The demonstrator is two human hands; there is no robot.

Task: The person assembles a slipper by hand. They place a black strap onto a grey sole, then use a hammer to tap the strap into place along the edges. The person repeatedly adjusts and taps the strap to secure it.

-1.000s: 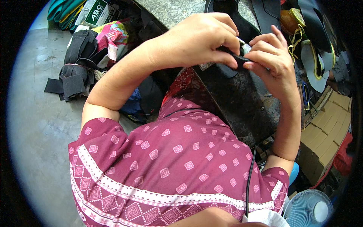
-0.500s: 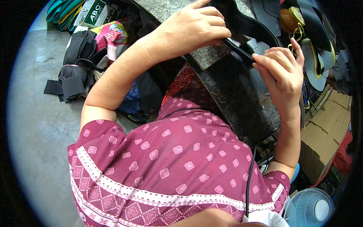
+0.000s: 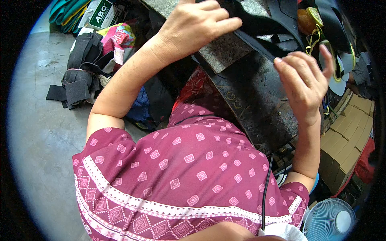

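My left hand (image 3: 197, 26) rests at the top centre with its fingers curled over a black strap-like piece (image 3: 257, 24) lying on a grey stone slab (image 3: 225, 50). My right hand (image 3: 303, 82) hovers above the dark worn bench top (image 3: 257, 100), fingers apart and slightly bent, holding nothing. More black cut pieces (image 3: 281, 16) lie beyond it at the top. I cannot tell whether the left hand grips the strap or only presses on it.
A heap of black straps (image 3: 78, 76) and a colourful bag (image 3: 116, 38) lie on the concrete floor (image 3: 40, 132) at left. Cardboard boxes (image 3: 343, 140) stack at right. A small fan (image 3: 329, 219) stands at bottom right. Yellow-edged pieces (image 3: 333, 44) sit at upper right.
Both hands were together on a small black piece. The left hand has moved up and away with the black strap; the right hand let go and opened over the bench.
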